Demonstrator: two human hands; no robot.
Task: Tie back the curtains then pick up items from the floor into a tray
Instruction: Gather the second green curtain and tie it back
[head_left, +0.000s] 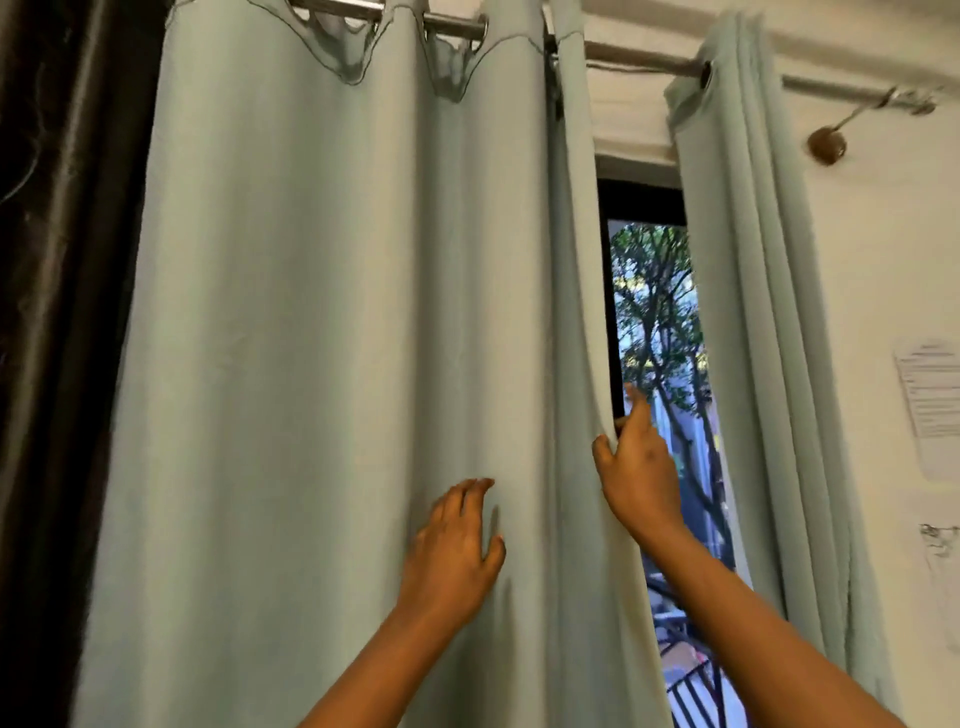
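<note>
A wide pale green curtain hangs from a metal rod and covers most of the window. A second, narrower pale green curtain hangs bunched at the right. My right hand grips the right edge of the wide curtain, thumb in front and fingers behind the fabric. My left hand lies against the front of the same curtain with fingers spread and slightly bent, lower and to the left. No tie-back, tray or floor items are in view.
Between the two curtains a strip of window shows trees outside. A dark brown curtain hangs at the far left. On the white wall at the right are a round rod bracket and a taped paper sheet.
</note>
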